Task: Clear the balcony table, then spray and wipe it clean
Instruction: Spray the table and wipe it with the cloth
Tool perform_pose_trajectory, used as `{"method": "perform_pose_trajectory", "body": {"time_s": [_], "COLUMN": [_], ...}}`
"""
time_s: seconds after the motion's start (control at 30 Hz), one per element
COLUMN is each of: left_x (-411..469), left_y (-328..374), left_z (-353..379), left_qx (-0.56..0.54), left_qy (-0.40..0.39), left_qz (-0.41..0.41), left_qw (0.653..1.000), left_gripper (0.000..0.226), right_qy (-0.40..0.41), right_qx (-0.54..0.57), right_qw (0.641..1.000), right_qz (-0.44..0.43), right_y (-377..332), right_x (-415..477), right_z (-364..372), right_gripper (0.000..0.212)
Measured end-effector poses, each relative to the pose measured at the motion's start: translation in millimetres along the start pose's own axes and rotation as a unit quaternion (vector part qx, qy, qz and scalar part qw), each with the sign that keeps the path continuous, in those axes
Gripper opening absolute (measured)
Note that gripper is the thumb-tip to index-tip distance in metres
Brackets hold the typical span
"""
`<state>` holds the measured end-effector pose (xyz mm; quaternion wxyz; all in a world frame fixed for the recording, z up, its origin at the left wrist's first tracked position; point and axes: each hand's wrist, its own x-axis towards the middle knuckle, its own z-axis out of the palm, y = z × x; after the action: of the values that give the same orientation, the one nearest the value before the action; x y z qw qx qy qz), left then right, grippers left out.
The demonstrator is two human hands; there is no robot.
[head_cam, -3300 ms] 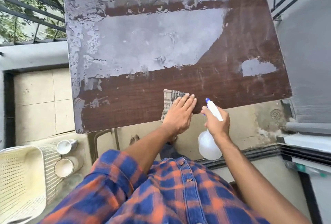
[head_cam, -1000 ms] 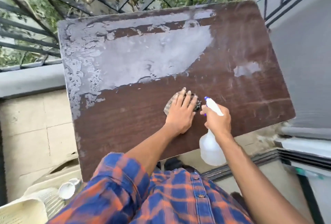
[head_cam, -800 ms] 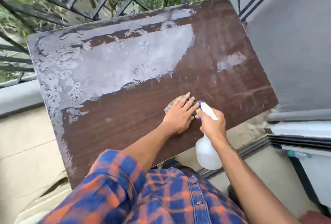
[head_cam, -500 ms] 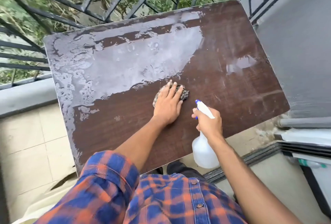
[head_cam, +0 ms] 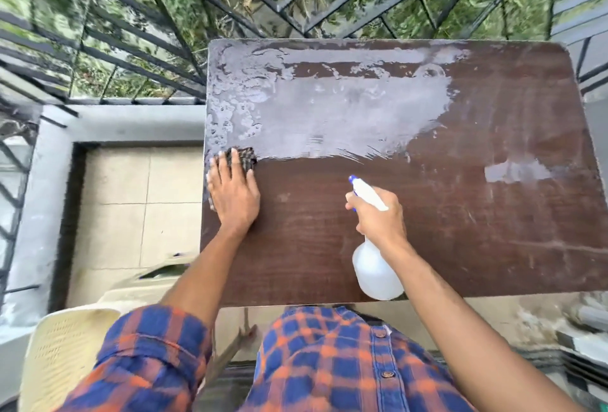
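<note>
At the left edge of the worktop (head_cam: 329,247), a dark checked cloth (head_cam: 245,158) lies flat under the left hand (head_cam: 234,196), fingers spread and pressing down rather than curled around it, most likely so the whole palm pushes the cloth across the wood. It sits right at the near border of the wet film (head_cam: 345,115), which covers the far left and middle of the brown top; the near half looks dry, so the wiping seems to work from the near side toward the railing (head_cam: 148,33). A small wet patch (head_cam: 516,171) remains well apart on the right. The right hand (head_cam: 378,217) has its grip closed around the neck of the spray bottle (head_cam: 375,273), held just above the near edge with the nozzle pointing at the damp part, probably kept ready for another spray. Nothing else rests on the top.
</note>
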<state>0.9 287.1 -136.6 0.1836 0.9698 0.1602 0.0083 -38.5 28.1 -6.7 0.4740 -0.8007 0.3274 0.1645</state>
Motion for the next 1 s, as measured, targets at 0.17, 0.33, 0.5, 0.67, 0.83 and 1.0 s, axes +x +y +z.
{"method": "perform_pose_trajectory", "body": {"time_s": [0.17,0.33,0.5,0.67,0.83,1.0], "left_x": [-15,7,37,56,30,-19], "left_y": [-23,-10,18,83,188,291], "left_z": [-9,-8,4,26,60,98], "left_qx": [0.000,-0.001,0.018,0.037,0.038,0.089], "left_qy": [0.025,0.024,0.029,-0.017,-0.083,-0.174], "left_qz": [-0.043,-0.079,-0.095,-0.022,0.136,0.333], "left_qw": [0.999,0.997,0.995,0.999,0.986,0.923], "left_gripper": [0.056,0.058,0.060,0.061,0.064,0.078], "right_qy": [-0.027,-0.039,-0.049,-0.049,-0.024,0.023], "right_qx": [-0.015,-0.013,0.009,0.040,0.078,0.090], "right_qw": [0.999,0.999,0.999,0.998,0.996,0.995], "right_qz": [-0.022,-0.017,-0.002,0.015,0.027,0.037], "right_y": [-6,-6,0,0,2,16], "right_x": [-2,1,7,29,58,88], "right_z": [17,18,6,-18,-57,-104], "right_gripper": [0.018,0.017,0.019,0.014,0.011,0.021]}}
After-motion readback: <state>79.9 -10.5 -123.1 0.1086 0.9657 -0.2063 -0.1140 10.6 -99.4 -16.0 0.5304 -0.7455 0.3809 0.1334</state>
